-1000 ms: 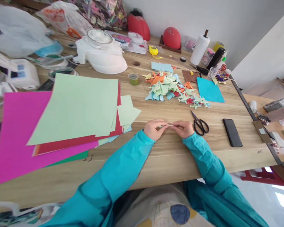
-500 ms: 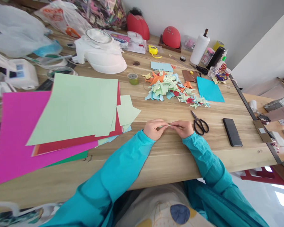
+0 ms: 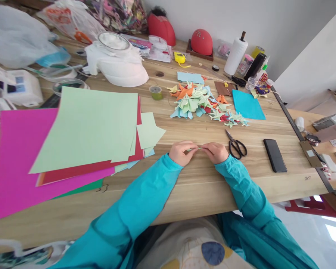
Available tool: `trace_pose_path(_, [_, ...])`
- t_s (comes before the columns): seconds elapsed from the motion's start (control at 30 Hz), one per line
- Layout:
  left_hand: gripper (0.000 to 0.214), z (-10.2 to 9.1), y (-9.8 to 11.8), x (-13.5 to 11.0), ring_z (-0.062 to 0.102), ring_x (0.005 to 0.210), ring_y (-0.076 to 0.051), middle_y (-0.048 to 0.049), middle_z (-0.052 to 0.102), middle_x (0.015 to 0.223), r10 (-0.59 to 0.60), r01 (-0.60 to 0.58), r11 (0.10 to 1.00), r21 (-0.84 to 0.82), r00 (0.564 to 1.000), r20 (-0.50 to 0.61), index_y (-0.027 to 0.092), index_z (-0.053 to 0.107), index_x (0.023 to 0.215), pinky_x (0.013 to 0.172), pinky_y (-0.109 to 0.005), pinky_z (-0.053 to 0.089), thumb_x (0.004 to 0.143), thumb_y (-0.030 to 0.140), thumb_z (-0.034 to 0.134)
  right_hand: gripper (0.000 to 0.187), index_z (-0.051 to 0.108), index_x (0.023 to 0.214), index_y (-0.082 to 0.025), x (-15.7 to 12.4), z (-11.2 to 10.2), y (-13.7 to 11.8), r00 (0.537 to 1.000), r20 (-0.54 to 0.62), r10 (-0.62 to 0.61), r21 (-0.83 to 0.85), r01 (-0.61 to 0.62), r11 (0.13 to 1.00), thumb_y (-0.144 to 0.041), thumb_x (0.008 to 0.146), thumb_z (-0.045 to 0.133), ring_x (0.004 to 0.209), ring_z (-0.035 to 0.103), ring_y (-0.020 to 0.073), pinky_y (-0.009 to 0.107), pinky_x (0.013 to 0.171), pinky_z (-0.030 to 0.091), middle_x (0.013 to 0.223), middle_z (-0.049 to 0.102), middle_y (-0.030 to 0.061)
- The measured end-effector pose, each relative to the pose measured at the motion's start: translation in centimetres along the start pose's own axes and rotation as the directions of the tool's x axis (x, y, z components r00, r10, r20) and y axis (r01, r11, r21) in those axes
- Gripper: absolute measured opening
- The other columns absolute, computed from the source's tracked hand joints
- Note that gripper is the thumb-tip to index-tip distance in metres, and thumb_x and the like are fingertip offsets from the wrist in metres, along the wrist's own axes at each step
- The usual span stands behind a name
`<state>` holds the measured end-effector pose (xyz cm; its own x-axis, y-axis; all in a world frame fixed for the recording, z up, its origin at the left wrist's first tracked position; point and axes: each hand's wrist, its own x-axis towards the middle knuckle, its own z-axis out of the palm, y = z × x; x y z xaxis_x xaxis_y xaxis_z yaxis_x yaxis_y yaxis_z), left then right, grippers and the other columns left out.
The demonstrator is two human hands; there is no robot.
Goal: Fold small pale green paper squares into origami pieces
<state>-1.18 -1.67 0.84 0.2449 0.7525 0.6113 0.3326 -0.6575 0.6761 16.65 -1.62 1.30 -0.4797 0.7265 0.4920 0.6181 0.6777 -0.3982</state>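
Just above the wooden table (image 3: 201, 194), my left hand (image 3: 183, 152) and my right hand (image 3: 216, 152) face each other with fingertips pinched close together. Between them a sliver of pale green folded paper (image 3: 199, 148) shows, most of it hidden by my fingers. Both hands are closed on it. Black-handled scissors (image 3: 236, 145) lie right beside my right hand. Beyond my hands sits a heap of folded paper cranes (image 3: 194, 101) in green, orange, blue and red. To the left of my left hand are small pale green paper pieces (image 3: 149, 132).
Large sheets of light green paper (image 3: 89, 127) and magenta paper (image 3: 14, 157) cover the left side. A black phone (image 3: 274, 155) lies at right, a blue sheet (image 3: 248, 104) behind it. A spool (image 3: 156, 92), tape measure (image 3: 179, 57) and plastic bags (image 3: 16, 35) stand farther back.
My hands stay pinched at nearly the same spot, with the fingertips slightly farther apart. The whole view has shifted a little; the things on the table have not moved.
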Motion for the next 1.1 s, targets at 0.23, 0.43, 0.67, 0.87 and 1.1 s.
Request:
trace_pose_path(0.23, [0.007,-0.2,0.3,0.1,0.061,0.062,-0.012,-0.0058,0.066,0.069,-0.023,0.022,1.0,-0.019,1.0,-0.016,0.014,0.065,0.07,0.06,-0.022,0.049,0.072,0.018,0.059,0.017,0.066,0.082,-0.018,0.0,-0.1,0.0,0.999,-0.03,0.037,0.026,-0.037,0.999,-0.027,0.081,0.052,0.071,0.065,0.0135,0.021,0.068,0.052,0.078,0.07,0.0047])
trace_pose_path(0.43, [0.008,-0.1,0.3,0.1,0.062,0.064,-0.013,-0.0067,0.067,0.071,-0.017,0.017,1.0,-0.021,1.0,-0.005,0.015,0.066,0.072,0.06,-0.022,0.05,0.072,0.019,0.06,0.015,0.067,0.081,-0.018,0.1,-0.2,-0.2,0.999,-0.04,0.035,0.059,-0.033,0.998,-0.024,0.08,0.053,0.07,0.065,0.0127,0.02,0.067,0.052,0.077,0.07,0.0041])
trace_pose_path(0.67, [0.012,0.2,0.1,-0.1,0.062,0.064,-0.014,-0.0077,0.068,0.071,0.017,-0.017,1.0,-0.006,0.999,0.045,0.014,0.067,0.074,0.061,-0.023,0.05,0.074,0.021,0.058,0.016,0.067,0.081,-0.017,0.1,-0.3,-0.6,0.999,-0.045,-0.01,0.057,0.013,0.998,-0.022,0.081,0.052,0.07,0.065,0.013,0.021,0.067,0.052,0.076,0.07,0.0052])
trace_pose_path(0.87, [0.013,0.1,0.4,0.0,0.062,0.063,-0.013,-0.0074,0.067,0.069,-0.006,0.008,1.0,-0.028,0.997,0.072,0.014,0.067,0.072,0.061,-0.023,0.05,0.075,0.021,0.056,0.015,0.067,0.081,-0.018,0.1,-0.4,-0.7,1.0,-0.021,0.006,0.072,-0.004,0.997,-0.023,0.081,0.052,0.07,0.065,0.0128,0.021,0.067,0.052,0.076,0.07,0.0047])
trace_pose_path(1.1, [0.013,0.0,0.5,0.0,0.059,0.059,-0.012,-0.0059,0.065,0.065,0.01,-0.01,1.0,0.01,0.999,0.043,0.014,0.066,0.069,0.058,-0.022,0.048,0.075,0.019,0.055,0.012,0.066,0.082,-0.017,0.2,-0.7,-1.0,0.998,-0.056,0.01,0.12,-0.003,0.993,-0.021,0.079,0.054,0.068,0.064,0.0123,0.021,0.065,0.052,0.075,0.069,0.0047])
